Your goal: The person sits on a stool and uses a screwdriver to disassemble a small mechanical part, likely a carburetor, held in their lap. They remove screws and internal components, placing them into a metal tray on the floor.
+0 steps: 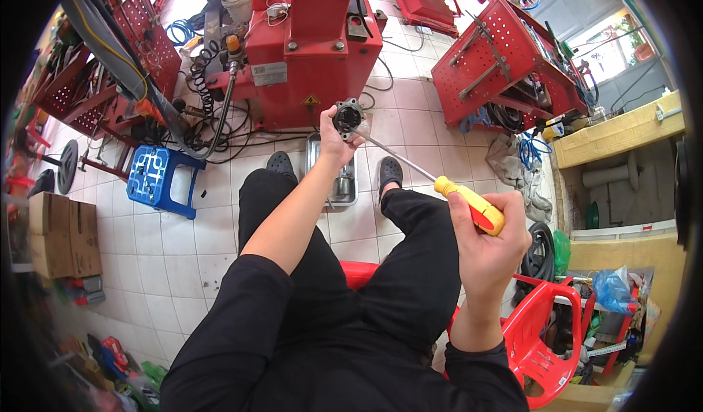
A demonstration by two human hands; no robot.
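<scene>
My left hand (335,139) is closed round a dark, flanged metal part (348,117) with a hollow centre, held out above a metal tray (353,185) on the floor. My right hand (489,251) grips a screwdriver (469,204) by its yellow and red handle, thumb along it. The long shaft points forward to the metal part, its tip at or inside the part's lower side; exact contact cannot be made out. The tray, between my feet, holds metal pieces (342,186), partly hidden by my left arm.
A red machine (304,75) with hoses and cables stands ahead. Red perforated carts (469,68) flank it. A blue stool (157,177) and cardboard boxes (62,236) are at left. A red chair (542,324) and a yellow pit ledge (615,134) are at right.
</scene>
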